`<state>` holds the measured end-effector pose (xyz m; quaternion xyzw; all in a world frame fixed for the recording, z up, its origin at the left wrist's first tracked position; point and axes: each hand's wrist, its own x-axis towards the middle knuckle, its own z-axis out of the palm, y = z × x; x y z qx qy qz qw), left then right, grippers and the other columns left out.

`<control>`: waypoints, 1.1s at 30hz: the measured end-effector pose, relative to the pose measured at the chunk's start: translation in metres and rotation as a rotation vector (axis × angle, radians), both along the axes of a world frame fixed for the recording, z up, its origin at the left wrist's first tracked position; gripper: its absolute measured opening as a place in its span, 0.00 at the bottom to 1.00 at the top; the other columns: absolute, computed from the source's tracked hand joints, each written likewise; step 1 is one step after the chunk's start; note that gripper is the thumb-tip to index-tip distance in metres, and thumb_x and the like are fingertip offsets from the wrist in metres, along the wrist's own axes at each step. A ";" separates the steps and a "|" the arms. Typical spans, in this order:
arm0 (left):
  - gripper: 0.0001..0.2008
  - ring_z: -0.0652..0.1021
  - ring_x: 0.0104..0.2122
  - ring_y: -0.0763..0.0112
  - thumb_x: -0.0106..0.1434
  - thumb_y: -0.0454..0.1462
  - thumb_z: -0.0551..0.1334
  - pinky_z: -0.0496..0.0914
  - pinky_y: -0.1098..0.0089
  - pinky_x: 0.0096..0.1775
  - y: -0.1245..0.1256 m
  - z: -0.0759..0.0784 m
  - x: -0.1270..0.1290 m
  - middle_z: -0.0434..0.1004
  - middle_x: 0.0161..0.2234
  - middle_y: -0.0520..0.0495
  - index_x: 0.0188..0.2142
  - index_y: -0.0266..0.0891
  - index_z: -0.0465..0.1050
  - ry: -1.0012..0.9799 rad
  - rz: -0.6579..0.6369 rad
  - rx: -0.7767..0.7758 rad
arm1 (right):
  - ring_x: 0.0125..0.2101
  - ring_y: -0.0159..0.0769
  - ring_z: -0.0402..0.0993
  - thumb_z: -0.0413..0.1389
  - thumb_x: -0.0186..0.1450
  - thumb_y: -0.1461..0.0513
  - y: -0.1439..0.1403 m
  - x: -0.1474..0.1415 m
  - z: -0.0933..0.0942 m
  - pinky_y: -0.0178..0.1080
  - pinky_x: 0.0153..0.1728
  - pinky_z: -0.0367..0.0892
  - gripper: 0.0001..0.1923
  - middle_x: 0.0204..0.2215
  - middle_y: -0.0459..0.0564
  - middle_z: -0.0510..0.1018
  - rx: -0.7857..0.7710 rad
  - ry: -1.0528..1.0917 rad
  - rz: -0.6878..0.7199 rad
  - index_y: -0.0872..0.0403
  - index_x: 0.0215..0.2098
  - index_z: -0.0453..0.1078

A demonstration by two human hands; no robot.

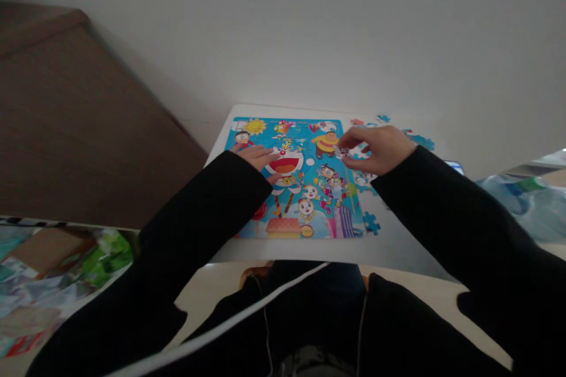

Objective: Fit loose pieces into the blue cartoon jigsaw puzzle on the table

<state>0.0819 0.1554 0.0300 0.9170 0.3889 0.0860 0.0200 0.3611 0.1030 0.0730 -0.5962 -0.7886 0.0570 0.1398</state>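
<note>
A cartoon jigsaw puzzle (289, 162) with a blue background lies flat on a white table, its picture largely pieced together. My left hand (257, 159) rests on its left part with the fingers stretched out, over the big white-and-red cartoon face. Between thumb and fingertips, my right hand (381, 148) pinches a small puzzle piece (341, 152) at the puzzle's right edge, beside the figure in the yellow-striped shirt. Part of that piece is hidden by the fingers. Loose blue pieces (371, 224) lie to the right of the puzzle, some partly behind my right hand.
The white table (305, 250) stands against a pale wall (309, 29). A brown wooden cabinet (88, 129) rises at the left. On the right are a phone (454, 166) and clear plastic bottles (526, 203). A white cable (247, 311) crosses before my lap. Bags (106, 256) lie lower left.
</note>
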 end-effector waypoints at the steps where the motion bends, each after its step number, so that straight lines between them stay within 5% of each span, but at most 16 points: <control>1: 0.21 0.68 0.53 0.57 0.61 0.44 0.56 0.55 0.49 0.57 0.014 -0.005 0.009 0.67 0.53 0.42 0.53 0.41 0.65 0.025 0.003 -0.022 | 0.32 0.36 0.74 0.56 0.53 0.59 0.012 -0.013 -0.002 0.37 0.32 0.67 0.13 0.33 0.44 0.78 0.008 0.016 0.044 0.49 0.38 0.70; 5: 0.19 0.69 0.52 0.58 0.61 0.37 0.56 0.64 0.56 0.52 0.053 -0.030 0.033 0.66 0.54 0.42 0.52 0.40 0.66 0.075 0.032 -0.089 | 0.38 0.38 0.73 0.56 0.55 0.60 0.059 -0.053 -0.030 0.39 0.37 0.65 0.14 0.36 0.46 0.78 -0.015 0.003 0.120 0.51 0.41 0.69; 10: 0.18 0.66 0.55 0.57 0.64 0.37 0.53 0.61 0.58 0.54 0.060 -0.048 0.032 0.64 0.55 0.41 0.53 0.38 0.66 0.024 0.046 -0.038 | 0.40 0.42 0.72 0.55 0.56 0.62 0.084 -0.062 -0.063 0.42 0.37 0.65 0.17 0.40 0.51 0.76 -0.033 -0.108 0.098 0.52 0.44 0.67; 20: 0.18 0.67 0.52 0.54 0.64 0.37 0.51 0.62 0.55 0.52 0.053 -0.038 0.033 0.67 0.53 0.43 0.52 0.41 0.67 0.028 0.107 -0.042 | 0.39 0.39 0.72 0.55 0.53 0.64 0.082 -0.055 -0.054 0.40 0.40 0.65 0.17 0.40 0.49 0.76 0.034 0.021 0.099 0.51 0.43 0.68; 26: 0.16 0.72 0.47 0.60 0.63 0.32 0.50 0.65 0.61 0.49 0.063 -0.041 0.030 0.73 0.46 0.43 0.47 0.37 0.72 -0.017 0.092 -0.070 | 0.33 0.38 0.73 0.57 0.51 0.60 0.069 -0.013 -0.032 0.39 0.33 0.65 0.16 0.35 0.46 0.78 0.047 -0.081 -0.037 0.49 0.40 0.70; 33: 0.13 0.72 0.44 0.60 0.61 0.40 0.56 0.64 0.62 0.50 0.066 -0.044 0.024 0.75 0.41 0.43 0.40 0.34 0.73 -0.085 0.161 0.014 | 0.29 0.41 0.74 0.60 0.46 0.62 0.040 0.058 -0.045 0.42 0.29 0.66 0.16 0.31 0.48 0.78 -0.107 -0.192 -0.251 0.49 0.35 0.71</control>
